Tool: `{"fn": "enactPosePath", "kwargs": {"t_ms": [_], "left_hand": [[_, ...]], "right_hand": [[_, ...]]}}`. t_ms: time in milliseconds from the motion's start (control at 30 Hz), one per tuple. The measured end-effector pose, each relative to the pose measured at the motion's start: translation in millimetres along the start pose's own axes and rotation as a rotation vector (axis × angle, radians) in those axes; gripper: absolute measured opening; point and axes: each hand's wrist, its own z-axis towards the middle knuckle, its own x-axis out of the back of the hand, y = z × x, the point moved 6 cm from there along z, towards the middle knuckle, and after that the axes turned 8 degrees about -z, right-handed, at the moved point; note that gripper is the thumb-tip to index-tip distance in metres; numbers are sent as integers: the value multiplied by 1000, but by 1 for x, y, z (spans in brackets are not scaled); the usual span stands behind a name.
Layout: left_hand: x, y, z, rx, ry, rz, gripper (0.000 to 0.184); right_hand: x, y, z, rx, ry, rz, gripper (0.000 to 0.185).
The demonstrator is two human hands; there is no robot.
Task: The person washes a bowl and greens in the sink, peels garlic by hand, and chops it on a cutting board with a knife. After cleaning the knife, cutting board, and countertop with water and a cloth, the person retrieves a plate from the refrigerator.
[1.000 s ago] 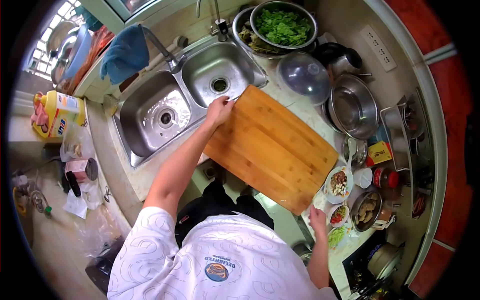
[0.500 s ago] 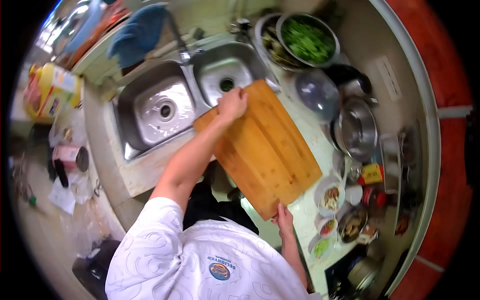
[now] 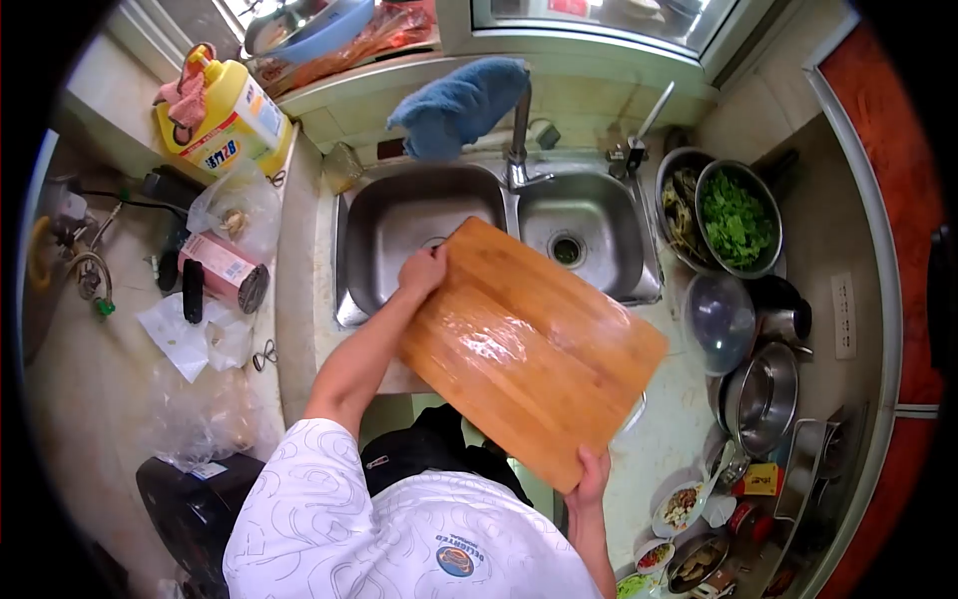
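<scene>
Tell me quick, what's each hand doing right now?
Left hand: closed, holding the cutting board by its left edge.
Right hand: closed, holding the same cutting board by its near corner.

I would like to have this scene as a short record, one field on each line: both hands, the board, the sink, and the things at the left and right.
Left hand: left hand grips the board's upper left edge
Right hand: right hand grips near its lowest corner
Board: wooden board, shiny on top, partly hiding the sink
Sink: double metal sink; blue cloth hangs on the tap
Left side: yellow bottle; pink can
Right side: green leaves in a metal bowl
</scene>
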Motion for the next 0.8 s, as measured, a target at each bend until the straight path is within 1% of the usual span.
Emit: {"fn": "enactPosePath", "kwargs": {"t_ms": [33, 100, 167, 200, 233, 267, 300, 333, 400, 433, 500, 567, 633, 700, 733, 767, 800], "left_hand": [[11, -9, 10, -3, 9, -7, 51], [25, -13, 31, -41, 59, 58, 40], [51, 64, 12, -333, 181, 66, 36], [41, 95, 15, -632, 229, -121, 37], [33, 136, 14, -787, 231, -244, 39], [18, 169, 18, -782, 76, -267, 40], [13, 202, 11, -941, 44, -407, 42], [-6, 219, 10, -1022, 189, -292, 42], [-49, 224, 21, -815, -128, -265, 46], [-47, 218, 15, -813, -126, -267, 46], [-42, 205, -10, -967, -52, 28, 45], [-16, 195, -36, -1127, 63, 0, 38], [42, 207, -79, -1274, -17, -244, 35], [123, 216, -111, -1453, 333, -174, 34], [158, 223, -113, -1450, 509, -101, 40], [189, 237, -106, -1369, 655, 4, 42], [203, 243, -84, -1232, 628, 18, 46]], "right_hand": [[-23, -4, 14, -7, -28, -24, 51], [-56, -1, 40, -15, -34, -45, 47], [-78, 4, 59, -23, -35, -78, 44], [-89, 9, 67, -32, -31, -92, 45], [-101, 13, 73, -48, -36, -107, 47], [-113, 15, 78, -52, -54, -117, 47], [-123, 14, 82, -38, -42, -112, 43], [-130, 14, 83, -25, -26, -107, 40], [-142, 13, 87, -10, -19, -119, 40], [-145, 12, 89, 4, -1, -121, 40], [-147, 14, 93, 1, -6, -132, 39], [-147, 13, 94, 3, -2, -136, 39], [-148, 12, 97, -27, -26, -197, 44], [-151, 8, 97, -32, -27, -187, 41], [-154, 7, 98, -32, -32, -178, 38], [-154, 8, 101, -35, -35, -176, 38], [-152, 10, 103, -27, -37, -173, 38]]}}
